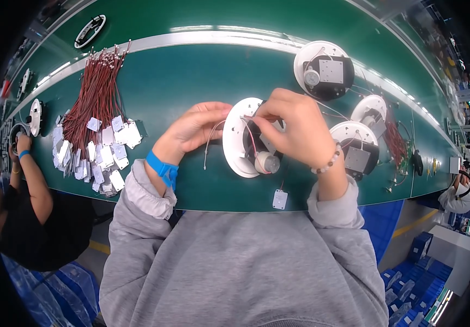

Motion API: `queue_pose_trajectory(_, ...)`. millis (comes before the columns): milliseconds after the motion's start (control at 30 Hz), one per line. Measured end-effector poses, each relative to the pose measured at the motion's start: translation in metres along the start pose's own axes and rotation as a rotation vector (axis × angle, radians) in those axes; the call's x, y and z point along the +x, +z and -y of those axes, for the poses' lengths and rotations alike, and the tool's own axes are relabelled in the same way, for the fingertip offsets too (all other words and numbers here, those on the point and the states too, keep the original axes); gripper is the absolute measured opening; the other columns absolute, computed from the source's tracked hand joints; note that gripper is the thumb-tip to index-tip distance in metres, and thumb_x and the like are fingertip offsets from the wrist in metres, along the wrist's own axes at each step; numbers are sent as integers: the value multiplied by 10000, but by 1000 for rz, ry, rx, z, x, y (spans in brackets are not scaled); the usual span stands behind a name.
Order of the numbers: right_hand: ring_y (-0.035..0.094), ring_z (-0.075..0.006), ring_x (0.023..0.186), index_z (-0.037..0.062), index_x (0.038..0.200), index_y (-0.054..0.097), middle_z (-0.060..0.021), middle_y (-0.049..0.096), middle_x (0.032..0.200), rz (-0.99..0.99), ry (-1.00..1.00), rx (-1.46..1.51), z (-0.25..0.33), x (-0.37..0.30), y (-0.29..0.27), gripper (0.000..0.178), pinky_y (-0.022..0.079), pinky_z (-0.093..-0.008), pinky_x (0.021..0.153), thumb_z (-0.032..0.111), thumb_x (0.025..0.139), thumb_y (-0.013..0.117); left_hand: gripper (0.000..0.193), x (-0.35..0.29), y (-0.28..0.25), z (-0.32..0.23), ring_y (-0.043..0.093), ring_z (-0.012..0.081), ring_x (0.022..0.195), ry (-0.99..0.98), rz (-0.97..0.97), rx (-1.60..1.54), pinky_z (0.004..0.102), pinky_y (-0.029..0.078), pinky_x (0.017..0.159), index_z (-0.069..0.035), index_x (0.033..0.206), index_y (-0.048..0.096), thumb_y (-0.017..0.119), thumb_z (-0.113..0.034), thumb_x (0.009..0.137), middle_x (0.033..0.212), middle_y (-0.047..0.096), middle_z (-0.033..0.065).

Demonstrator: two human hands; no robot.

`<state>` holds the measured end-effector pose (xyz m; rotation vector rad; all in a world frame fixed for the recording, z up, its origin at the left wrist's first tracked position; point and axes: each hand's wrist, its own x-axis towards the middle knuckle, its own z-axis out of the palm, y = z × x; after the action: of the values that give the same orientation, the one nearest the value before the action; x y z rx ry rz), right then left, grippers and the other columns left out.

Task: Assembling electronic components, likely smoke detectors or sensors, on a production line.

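A white round housing (236, 144) with a black part behind it and a small round motor (267, 163) stands tilted in front of me. My left hand (202, 126), with a blue wrist strap, grips its left rim, some fingertips hidden behind it. Beside that hand a thin pale wire (208, 144) hangs down. My right hand (295, 128), wearing a bead bracelet, pinches a thin reddish wire (253, 131) at the housing's upper face; the fingertips partly cover it. Below lies a small white plate (279, 199) on a dark red lead.
To the left spreads a large bundle of red wires (96, 82) ending in small white plates (104, 155). Similar round assemblies (322, 71) stand at right, near more red wires (394, 131). A co-worker's arm (36, 171) is at far left; another person (458, 196) sits at far right.
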<state>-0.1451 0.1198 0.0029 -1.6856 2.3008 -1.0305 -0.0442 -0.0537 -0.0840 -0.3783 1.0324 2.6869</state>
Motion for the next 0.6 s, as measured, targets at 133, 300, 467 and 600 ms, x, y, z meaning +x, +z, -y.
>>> queue_pose_trajectory(133, 535, -212, 543, 8, 657, 587, -88, 512, 592, 33, -12, 7, -3, 2, -2, 31, 416, -280, 483, 29, 636, 598, 205, -2, 8, 0, 591, 165, 791, 37, -63, 68, 254, 510, 666, 26, 975, 542, 518, -84, 803, 908, 585, 122)
queue_pose_trajectory(300, 507, -252, 523, -1, 636, 579, -102, 504, 579, 86, -55, -11, -2, 12, 3, 56, 396, -312, 469, 55, 638, 590, 224, -6, 25, 1, 596, 150, 748, 150, -133, 259, 246, 515, 629, 54, 984, 541, 514, -72, 801, 885, 592, 121)
queue_pose_trajectory(467, 506, -256, 531, 3, 624, 578, -99, 503, 599, 12, -45, -81, -2, 11, 15, 67, 399, -321, 474, 62, 638, 605, 232, -6, 21, -1, 592, 150, 765, 164, -92, 226, 249, 506, 641, 70, 992, 537, 496, -65, 807, 905, 588, 124)
queue_pose_trajectory(600, 506, -254, 529, 7, 636, 586, -91, 493, 621, -80, -42, -122, -2, 5, 23, 77, 406, -330, 479, 76, 635, 619, 243, -8, 16, -6, 583, 160, 801, 157, -24, 313, 262, 489, 692, 69, 1005, 535, 500, -69, 809, 925, 582, 130)
